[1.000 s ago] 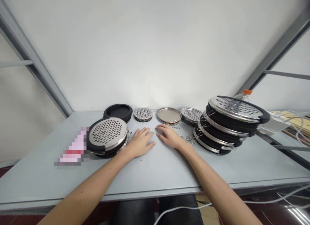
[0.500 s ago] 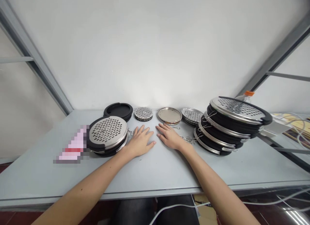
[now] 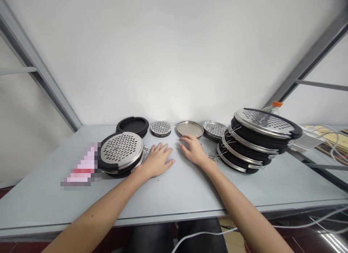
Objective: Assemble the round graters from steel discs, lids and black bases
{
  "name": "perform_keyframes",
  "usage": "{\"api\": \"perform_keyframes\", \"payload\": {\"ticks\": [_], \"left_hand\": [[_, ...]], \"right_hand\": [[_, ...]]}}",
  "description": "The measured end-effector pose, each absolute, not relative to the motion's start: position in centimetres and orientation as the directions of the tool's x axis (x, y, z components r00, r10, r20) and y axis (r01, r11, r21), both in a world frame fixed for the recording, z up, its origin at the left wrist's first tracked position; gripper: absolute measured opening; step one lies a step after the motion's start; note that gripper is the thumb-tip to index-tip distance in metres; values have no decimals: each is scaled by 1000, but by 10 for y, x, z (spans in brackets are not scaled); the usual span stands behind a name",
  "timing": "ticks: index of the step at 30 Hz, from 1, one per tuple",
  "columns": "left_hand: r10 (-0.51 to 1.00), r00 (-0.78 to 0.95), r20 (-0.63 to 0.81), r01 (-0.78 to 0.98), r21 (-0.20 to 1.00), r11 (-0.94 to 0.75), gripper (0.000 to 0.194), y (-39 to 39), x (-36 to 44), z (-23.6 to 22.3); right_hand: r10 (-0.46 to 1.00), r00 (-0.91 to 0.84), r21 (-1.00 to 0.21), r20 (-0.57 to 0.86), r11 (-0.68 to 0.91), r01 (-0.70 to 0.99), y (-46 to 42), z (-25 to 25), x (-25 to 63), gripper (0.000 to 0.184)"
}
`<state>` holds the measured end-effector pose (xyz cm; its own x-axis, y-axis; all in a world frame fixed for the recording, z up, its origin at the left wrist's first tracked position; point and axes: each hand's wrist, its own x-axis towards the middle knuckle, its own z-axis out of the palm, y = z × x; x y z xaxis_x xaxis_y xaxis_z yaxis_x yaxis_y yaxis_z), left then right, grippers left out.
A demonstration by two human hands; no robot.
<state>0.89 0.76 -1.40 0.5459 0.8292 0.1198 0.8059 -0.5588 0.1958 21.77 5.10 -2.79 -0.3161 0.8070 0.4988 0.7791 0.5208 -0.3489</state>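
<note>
My left hand [image 3: 158,159] lies flat on the grey table [image 3: 174,198], fingers spread, holding nothing. Just left of it is a round black-rimmed assembly with a perforated metal plate [image 3: 121,150] and a wire clip [image 3: 146,149] at its side. My right hand [image 3: 193,150] holds nothing; its fingers are apart and slightly curled, close in front of a stack of plain metal discs [image 3: 190,128]. Behind my hands sit small perforated discs [image 3: 161,128] and, farther right, larger perforated discs [image 3: 214,129]. Several loose wire clips [image 3: 213,157] lie right of my right wrist.
A tall leaning stack of black-and-metal round assemblies [image 3: 252,144] stands at the right, with an orange-capped bottle [image 3: 276,107] behind it. Black rings [image 3: 132,126] sit at the back left. A blurred pink item [image 3: 83,166] lies left. A white cable [image 3: 201,232] hangs before the table edge.
My right hand has lifted slightly and shifted a little to the right, its fingers curling more. My left hand stays in place. The view has shifted slightly.
</note>
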Motion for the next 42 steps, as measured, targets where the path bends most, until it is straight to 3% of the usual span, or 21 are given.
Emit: {"api": "perform_keyframes", "payload": {"ticks": [4,10,20,26,31,34,38,42], "left_hand": [[828,548,115,812,165,-560,45,7,9,-13],[829,552,89,814,159,-559,46,7,9,-12],[831,553,63,819,139,-556,48,5,9,-11],[829,556,67,816,147,-559,48,6,9,-11],[830,551,88,813,169,-557,47,6,9,-13],[837,525,152,803,239,-547,54,7,9,-16],[811,461,361,727,371,-578,64,7,13,-14],[701,345,624,715,309,-627,63,6,18,-9]], "right_hand": [[799,-132,-356,587,401,844,58,-26,226,33],[879,-103,-306,466,269,913,66,-35,238,41],[844,-32,-386,536,278,880,64,-25,237,23],[799,-42,-421,600,360,833,67,-26,237,19],[744,14,-535,668,468,703,63,-19,232,18],[705,86,-627,704,560,542,56,-10,227,17],[697,208,-720,686,609,332,51,2,227,16],[795,176,-810,580,586,23,52,4,231,17]]}}
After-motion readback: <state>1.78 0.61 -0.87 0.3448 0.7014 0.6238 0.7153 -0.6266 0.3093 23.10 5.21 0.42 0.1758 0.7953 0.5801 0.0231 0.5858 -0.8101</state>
